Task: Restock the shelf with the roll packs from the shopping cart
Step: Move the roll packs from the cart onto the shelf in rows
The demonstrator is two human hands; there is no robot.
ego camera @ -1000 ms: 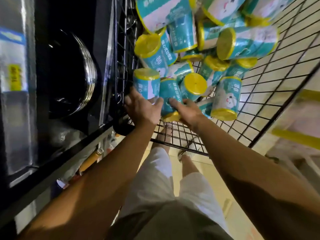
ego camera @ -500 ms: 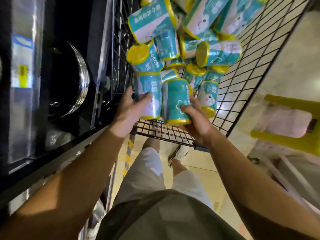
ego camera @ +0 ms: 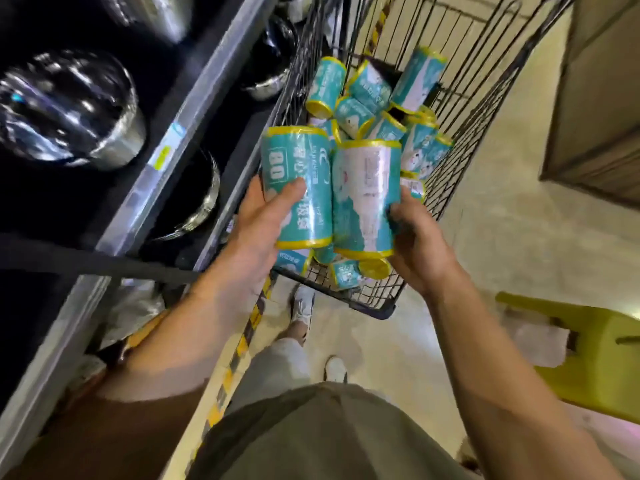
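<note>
Compared with half a second ago, both roll packs now stand higher, lifted clear above the near rim of the shopping cart (ego camera: 372, 301), where before they sat low among the pile. The camera view has also swung, so more of the shelf and floor shows.

The left hand (ego camera: 258, 220) grips the left roll pack (ego camera: 298, 181), thumb curled across its front at about 12 o'clock from the palm. The right hand (ego camera: 417, 237) grips the right roll pack (ego camera: 365, 195) from 3 o'clock, fingers curled round its lower side. The two packs stand upright and touch side by side. Each is a cylinder in glossy, crinkled teal film with yellow bands at both ends; the left one bears a large "80".

At 12 to 1 o'clock from the hands, the remaining roll packs (ego camera: 356, 116) lie jumbled in the cart, a basket of thin black wire grid. At 9 to 11 o'clock runs the shelf (ego camera: 180, 140), with a dull grey metal edge and a pale price label (ego camera: 162, 155). Shiny round steel bowls (ego camera: 69, 105) sit in its dark bays. A yellow plastic stool (ego camera: 595, 358) stands at 4 o'clock on the pale, mottled floor.
</note>
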